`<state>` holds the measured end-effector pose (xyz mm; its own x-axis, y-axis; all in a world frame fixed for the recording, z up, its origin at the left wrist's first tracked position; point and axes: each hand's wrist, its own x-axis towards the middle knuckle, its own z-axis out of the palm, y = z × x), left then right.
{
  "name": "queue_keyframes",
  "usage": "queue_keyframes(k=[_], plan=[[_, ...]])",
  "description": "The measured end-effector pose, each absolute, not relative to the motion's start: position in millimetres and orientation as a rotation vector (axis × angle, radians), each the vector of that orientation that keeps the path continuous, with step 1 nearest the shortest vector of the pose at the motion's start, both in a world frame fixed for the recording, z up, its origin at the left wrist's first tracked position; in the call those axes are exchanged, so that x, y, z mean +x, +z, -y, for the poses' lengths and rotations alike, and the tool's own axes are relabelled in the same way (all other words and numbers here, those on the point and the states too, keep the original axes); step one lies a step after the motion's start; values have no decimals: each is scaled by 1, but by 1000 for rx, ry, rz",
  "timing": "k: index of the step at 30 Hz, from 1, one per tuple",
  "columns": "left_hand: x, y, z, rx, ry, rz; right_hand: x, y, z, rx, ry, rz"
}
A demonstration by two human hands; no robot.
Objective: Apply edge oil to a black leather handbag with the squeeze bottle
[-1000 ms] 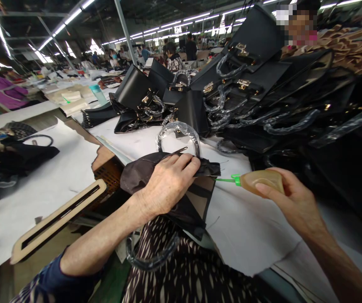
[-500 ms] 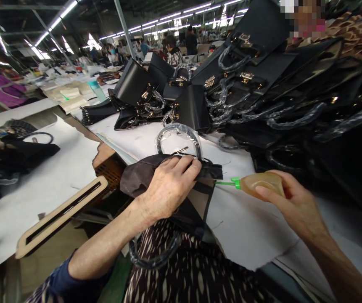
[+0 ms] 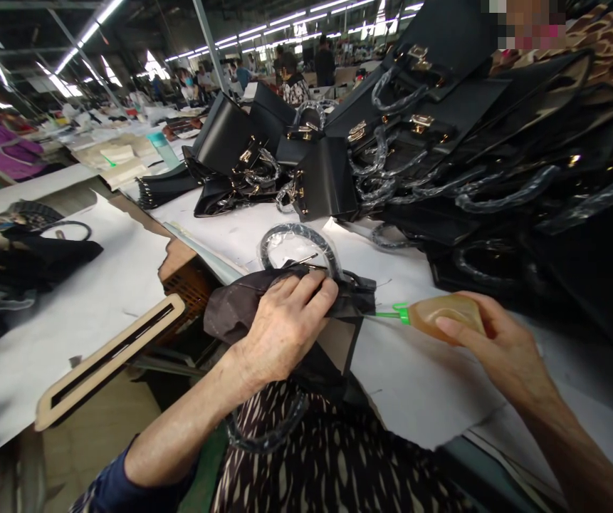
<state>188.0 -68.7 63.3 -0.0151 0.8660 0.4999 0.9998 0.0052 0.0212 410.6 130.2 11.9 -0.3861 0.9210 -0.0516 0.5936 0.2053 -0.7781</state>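
Far handle (image 3: 296,229) dipped nearer, I saw.
Left hand (image 3: 287,324) gripped the black bag (image 3: 349,302), fingers bent; right hand (image 3: 493,335) clasped the bottle (image 3: 437,315).

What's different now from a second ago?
The shiny plastic-wrapped black round handle, the left hand and the right hand sit slightly lower in the picture. Nothing was grabbed or dropped: the left hand still holds the floppy black bag, the right hand the amber squeeze bottle with a green nozzle.

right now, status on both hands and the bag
Left hand holding black bag. Right hand gripping amber bottle, green nozzle at bag's edge, contact unclear. Plastic-wrapped handle beyond left hand, clear of nozzle.
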Motion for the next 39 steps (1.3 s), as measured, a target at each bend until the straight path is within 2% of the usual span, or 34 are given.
queue_keyframes(k=[23, 39], plan=[[193, 50, 83, -1942, -633, 1998, 415, 9, -113, -1491, 1209, 2042], [191, 50, 84, -1944, -639, 2000, 414, 15, -104, -1543, 1175, 2011]])
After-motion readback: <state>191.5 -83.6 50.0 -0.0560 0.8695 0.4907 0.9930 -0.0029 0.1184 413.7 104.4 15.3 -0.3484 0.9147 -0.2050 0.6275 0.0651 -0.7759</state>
